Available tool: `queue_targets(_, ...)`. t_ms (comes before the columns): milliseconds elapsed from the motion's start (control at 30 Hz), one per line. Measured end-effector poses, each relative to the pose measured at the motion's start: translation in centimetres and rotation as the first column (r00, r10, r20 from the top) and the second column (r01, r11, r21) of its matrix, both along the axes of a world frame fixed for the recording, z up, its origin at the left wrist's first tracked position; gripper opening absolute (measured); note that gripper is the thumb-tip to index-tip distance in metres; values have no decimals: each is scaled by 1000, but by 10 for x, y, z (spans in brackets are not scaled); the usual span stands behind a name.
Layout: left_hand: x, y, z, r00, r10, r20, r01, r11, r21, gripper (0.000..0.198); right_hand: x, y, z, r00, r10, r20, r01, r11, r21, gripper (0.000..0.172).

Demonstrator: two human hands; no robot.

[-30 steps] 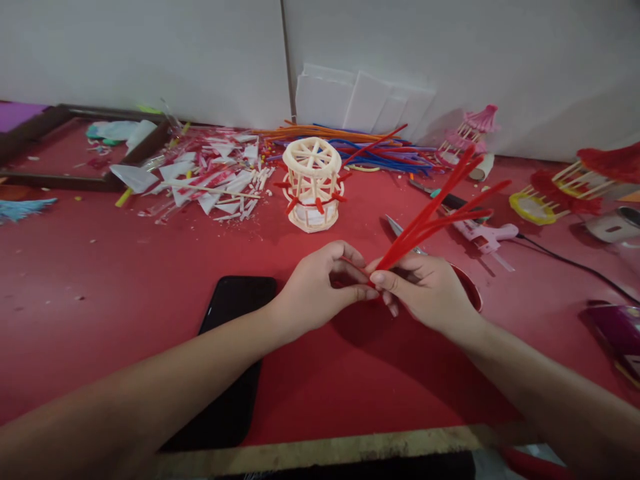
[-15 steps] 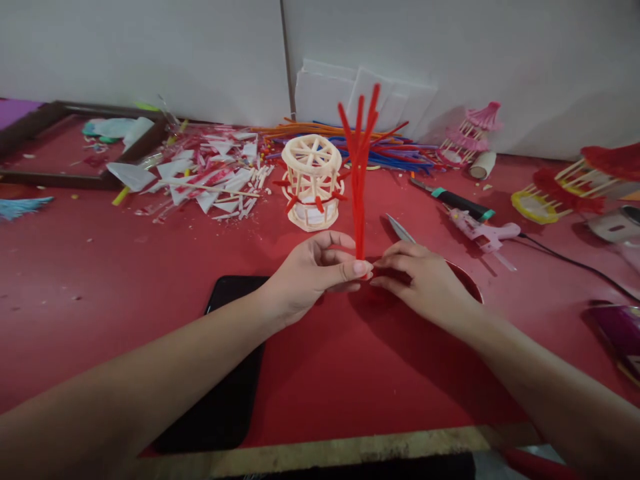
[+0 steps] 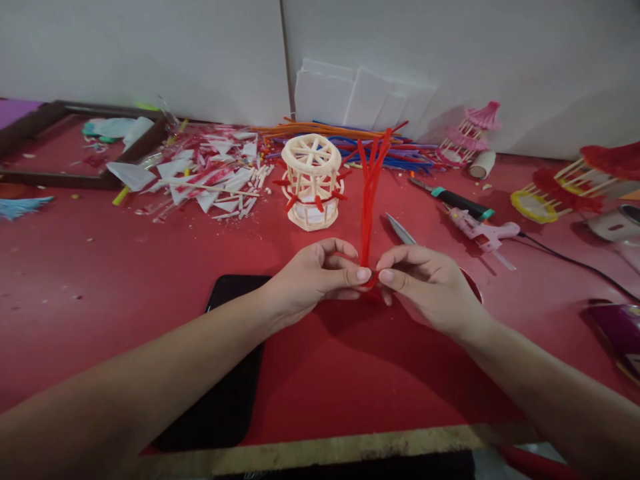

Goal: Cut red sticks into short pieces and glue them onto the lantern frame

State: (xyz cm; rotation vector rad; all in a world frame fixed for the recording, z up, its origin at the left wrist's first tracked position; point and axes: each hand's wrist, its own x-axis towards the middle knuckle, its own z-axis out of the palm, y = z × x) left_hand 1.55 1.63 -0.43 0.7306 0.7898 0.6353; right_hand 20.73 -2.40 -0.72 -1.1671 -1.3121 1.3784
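Several red pipe cleaners (image 3: 368, 213) stand upright in a bundle, their tops fanning apart. My left hand (image 3: 320, 273) is closed on the lower end, pinching it between thumb and fingers. From the other side my right hand (image 3: 430, 283) pinches the bottom of the bundle with thumb and fingertips. Just behind it lies a pointed metal blade (image 3: 400, 229), its other end hidden under the right hand. Beyond the left hand stands a cream round stick-built tower (image 3: 313, 167) with red pieces tied around its middle.
Paper and stick scraps (image 3: 210, 173) lie at the back left, beside a dark frame (image 3: 65, 179). Coloured pipe cleaners (image 3: 400, 155) line the wall. A cutter (image 3: 460, 202), a pink glue gun (image 3: 483, 230) with its cord and small stick models are rightward. A black phone-like slab (image 3: 215, 400) lies under my left forearm.
The pipe cleaner bundle has moved slightly right and its tops sit lower. My right hand has turned, its thumb now showing at the bundle's base. The left hand keeps its pinch.
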Motion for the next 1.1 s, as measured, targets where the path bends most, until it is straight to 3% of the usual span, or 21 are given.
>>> queue_targets(400,-1,-1,-1,998,-66,-20,65,997,-39,49,-5,-6,3,987,-21,159,-6,986,168,14)
queue_targets(633,0,-1,0,995,-76,-60,76,997,1,47,-8,-8,1,924,-166,344,19,919,394,9)
queue_targets(767,-1,-2,0,995,-80,-65,81,997,12,47,-8,-7,-2,929,-165,330,25,920,390,5)
queue_targets(933,-2,-1,0,993,-108,-55,110,993,32,68,-7,-7,-3,948,-145,282,38,935,354,11)
queue_targets(1100,-1,-1,1,996,-82,-20,83,995,57,63,-4,-7,3,887,-182,424,-84,840,537,7)
